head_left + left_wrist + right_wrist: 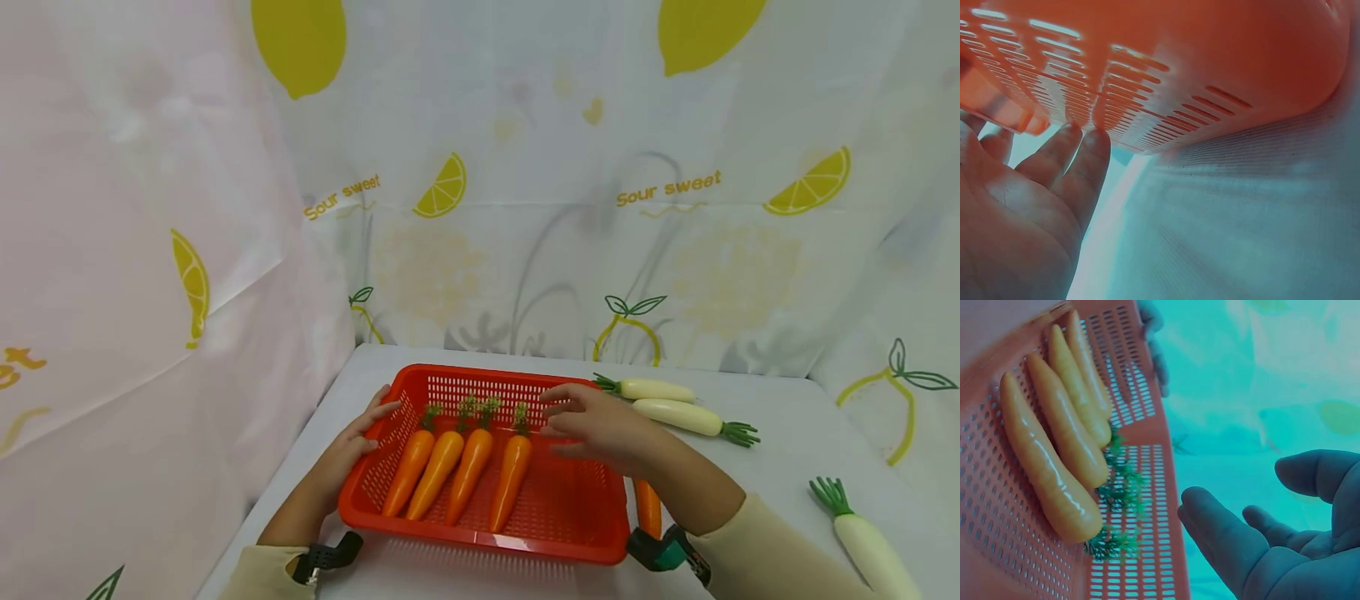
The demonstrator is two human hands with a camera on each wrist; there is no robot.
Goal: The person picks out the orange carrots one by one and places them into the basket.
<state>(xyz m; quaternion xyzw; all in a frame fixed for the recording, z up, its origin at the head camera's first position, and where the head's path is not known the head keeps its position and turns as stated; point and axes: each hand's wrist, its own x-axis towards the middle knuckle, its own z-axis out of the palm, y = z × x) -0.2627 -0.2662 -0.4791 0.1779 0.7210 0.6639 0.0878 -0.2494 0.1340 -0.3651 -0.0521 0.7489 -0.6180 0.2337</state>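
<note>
Several orange toy carrots (467,475) lie side by side in a red perforated plastic basket (555,550), their green tops toward its far wall. They show in the right wrist view as well, as a row of carrots (1054,469). At the basket's left side my left hand (348,442) rests with extended fingers on the rim. In the left wrist view, two fingertips (1099,140) touch the slotted outer wall. My right hand (592,421) hovers over the basket's right part, holding nothing, its thumb and fingers apart. One more carrot (647,507) lies outside the basket, partly hidden by the right forearm.
Two white radishes (678,417) with green tops lie behind and right of the basket. A third radish (873,550) is at the right front. A white cloth (757,492) covers the table, and printed lemon curtains (510,250) hang behind it and at both sides.
</note>
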